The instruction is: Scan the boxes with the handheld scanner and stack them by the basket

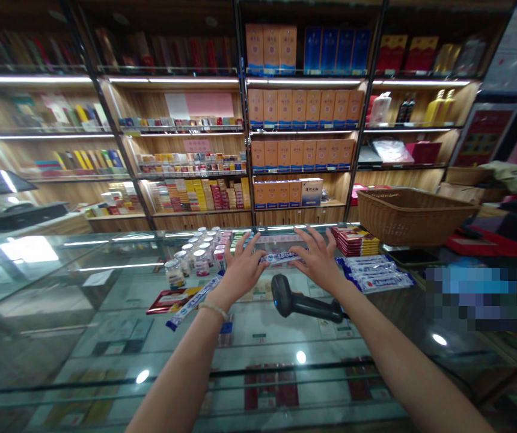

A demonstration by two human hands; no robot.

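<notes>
Item: long blue-and-white packet point(282, 258), slim and flat, printed with blue lettering too blurred to be read. It is held level above the glass counter point(60, 313), between the two hands, at the centre of the view.

Left hand point(243, 267): raised at the packet's left end, fingers spread; the end is touched by the thumb side, but how firmly it is gripped cannot be told. A pale bracelet point(213, 310) is worn at the wrist.

Right hand point(319, 258): set at the packet's right end, fingers fanned upward and open, the end pinched at the thumb as far as can be seen.

Surface: a glass-topped display counter, with goods seen dimly through the pane. A black barcode scanner point(303, 302) is laid on the glass just below the right wrist. A second long blue-and-white packet point(193, 302) lies diagonally beside the left forearm, partly over a flat red packet point(166, 300). Small white-capped jars point(195, 255) are grouped behind the left hand. A stack of similar blue-and-white packets point(376, 273) lies to the right, with red cartons point(355, 240) behind it and a wicker basket point(409, 213) beyond.

Room: a shop interior; lit wooden shelves point(195, 156) are lined with orange boxes point(301, 108), blue boxes point(337, 51) and many small coloured packs.
</notes>
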